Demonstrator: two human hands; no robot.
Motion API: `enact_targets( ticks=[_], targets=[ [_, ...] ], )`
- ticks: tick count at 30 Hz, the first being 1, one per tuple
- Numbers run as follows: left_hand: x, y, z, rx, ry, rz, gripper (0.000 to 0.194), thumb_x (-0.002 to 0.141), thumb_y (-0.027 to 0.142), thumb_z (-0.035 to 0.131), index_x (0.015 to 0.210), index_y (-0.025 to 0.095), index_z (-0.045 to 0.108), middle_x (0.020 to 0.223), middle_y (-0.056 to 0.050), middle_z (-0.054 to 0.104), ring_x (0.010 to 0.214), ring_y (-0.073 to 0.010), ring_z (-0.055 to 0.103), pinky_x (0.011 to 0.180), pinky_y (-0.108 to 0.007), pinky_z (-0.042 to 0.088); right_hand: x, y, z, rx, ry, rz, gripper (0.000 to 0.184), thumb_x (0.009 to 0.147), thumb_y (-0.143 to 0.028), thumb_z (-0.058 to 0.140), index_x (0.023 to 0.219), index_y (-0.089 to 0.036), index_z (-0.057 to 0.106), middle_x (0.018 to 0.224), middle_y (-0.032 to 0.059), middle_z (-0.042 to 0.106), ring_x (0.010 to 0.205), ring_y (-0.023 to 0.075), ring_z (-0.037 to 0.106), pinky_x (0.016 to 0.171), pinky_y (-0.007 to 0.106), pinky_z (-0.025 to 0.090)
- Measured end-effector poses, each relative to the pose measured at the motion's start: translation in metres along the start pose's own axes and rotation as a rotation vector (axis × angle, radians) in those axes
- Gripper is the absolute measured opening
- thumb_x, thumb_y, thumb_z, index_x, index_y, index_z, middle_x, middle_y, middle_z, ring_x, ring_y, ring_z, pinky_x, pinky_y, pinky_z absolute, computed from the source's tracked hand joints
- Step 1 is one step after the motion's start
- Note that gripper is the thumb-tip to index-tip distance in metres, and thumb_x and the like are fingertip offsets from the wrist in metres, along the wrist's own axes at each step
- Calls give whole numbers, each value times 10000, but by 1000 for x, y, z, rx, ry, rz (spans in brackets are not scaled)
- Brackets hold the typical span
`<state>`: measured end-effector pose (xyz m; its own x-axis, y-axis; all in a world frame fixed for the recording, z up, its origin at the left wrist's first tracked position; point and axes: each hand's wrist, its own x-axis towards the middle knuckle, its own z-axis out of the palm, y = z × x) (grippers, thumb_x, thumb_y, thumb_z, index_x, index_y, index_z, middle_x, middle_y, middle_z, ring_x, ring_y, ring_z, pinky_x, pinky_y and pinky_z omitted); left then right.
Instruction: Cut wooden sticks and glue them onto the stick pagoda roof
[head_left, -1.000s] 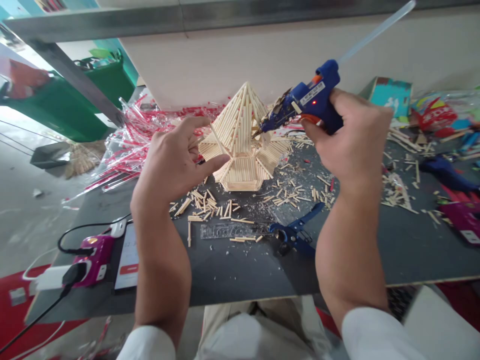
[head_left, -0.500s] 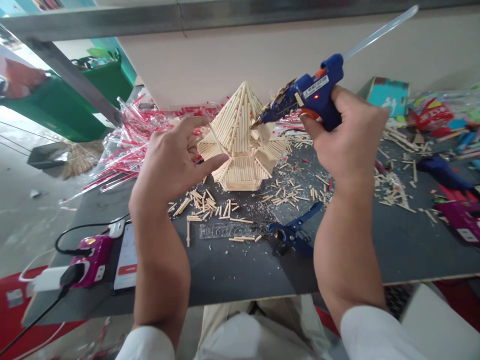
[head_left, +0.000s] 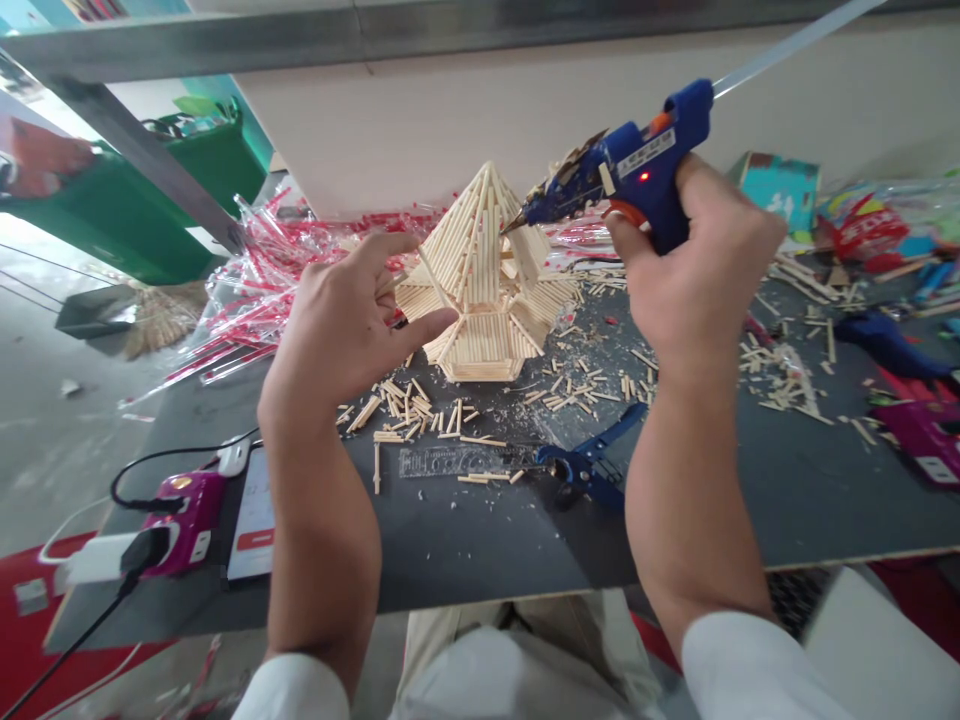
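Note:
A small pagoda-like model [head_left: 480, 345] of thin wooden sticks, with a pointed roof and flared lower panels, stands upright on the dark table. My left hand [head_left: 352, 320] grips its left side, thumb and forefinger set apart against the roof's edge; the other fingers are curled and partly hidden. In my right hand [head_left: 697, 260] is a blue hot glue gun [head_left: 652, 160], its red light on and a clear glue stick poking out of the back. Stick scraps cling to its dirty front. The nozzle points at the right part of the roof, touching or very close to it.
Cut stick pieces [head_left: 409, 405] litter the table [head_left: 480, 560]. A clear ruler [head_left: 450, 461] and blue cutting pliers [head_left: 581, 470] lie in front of the model. Red-and-clear plastic wrappers [head_left: 255, 270] pile up at left. A phone [head_left: 253, 520] and purple power strip [head_left: 184, 515] lie near the left edge.
My right hand has drawn the glue gun slightly up and to the right, its nozzle now higher along the roof. My left hand and the model have stayed in place.

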<state>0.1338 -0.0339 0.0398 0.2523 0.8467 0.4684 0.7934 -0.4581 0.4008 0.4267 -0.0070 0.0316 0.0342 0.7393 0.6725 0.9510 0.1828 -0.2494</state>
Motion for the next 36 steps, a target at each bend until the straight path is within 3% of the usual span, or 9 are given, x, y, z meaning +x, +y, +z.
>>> enact_targets(
  ticks=[9,17,20,25,36],
  targets=[
    [0,2,1,6,-5,19,547,797,458,812,1255,225,624,554,99,310,492,-109,303,584,-293,337,0,-9,2,-38,56,63,377,950,-439,625,1266,-233,650,1205,107,738,1109,308,677,888,372,488],
    [1,2,1,18,-4,-10,540,793,456,804,1254,231,635,548,91,322,497,-120,312,586,-306,338,-3,-9,3,30,174,106,362,877,-459,701,1131,-230,582,1104,69,744,977,239,704,880,320,519],
    [1,2,0,21,-1,-8,521,796,453,793,1247,238,644,538,88,318,502,-128,325,591,-311,349,-4,-1,0,49,92,17,313,895,-420,673,1146,-245,608,1087,62,754,885,227,704,846,329,526],
    [0,4,-1,28,-21,-26,560,800,482,781,1286,244,637,543,81,343,511,-134,342,610,-318,363,-3,11,-3,48,-51,-134,343,850,-325,703,1183,-251,676,1096,76,763,999,263,701,854,347,510],
    [0,3,0,38,-31,-42,576,813,517,757,1298,233,632,565,68,407,536,-141,386,638,-320,387,-1,10,-5,108,-133,-141,300,896,-300,690,1191,-248,697,1072,111,764,995,280,702,841,361,476]
  ],
)
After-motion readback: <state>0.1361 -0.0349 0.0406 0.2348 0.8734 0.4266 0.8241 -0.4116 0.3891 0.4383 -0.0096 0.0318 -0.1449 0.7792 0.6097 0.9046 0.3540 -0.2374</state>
